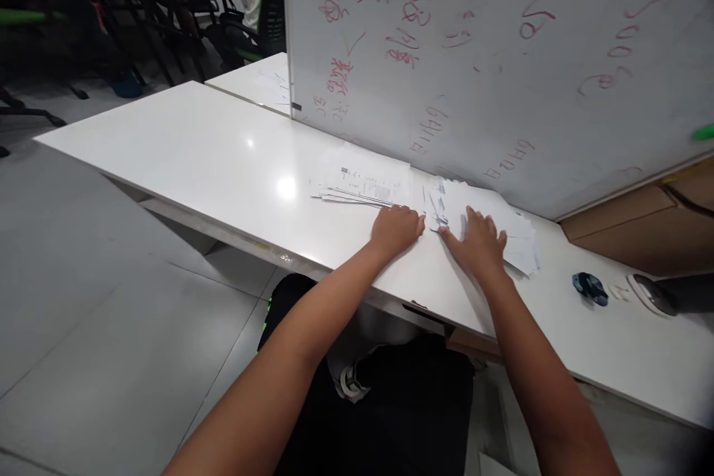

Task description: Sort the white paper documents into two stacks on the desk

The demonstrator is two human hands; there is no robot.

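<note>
At a glossy white table, the left hand [397, 230], loosely curled, meets the near edge of a stack of white printed papers [371, 177] at twelve o'clock. The right hand [478, 242], fingers spread, rests on loose white sheets [510, 227] at one o'clock.

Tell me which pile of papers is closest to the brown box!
The right pile of papers, where the right hand is. The left pile of papers, by the left hand, is farther from the brown box.
</note>
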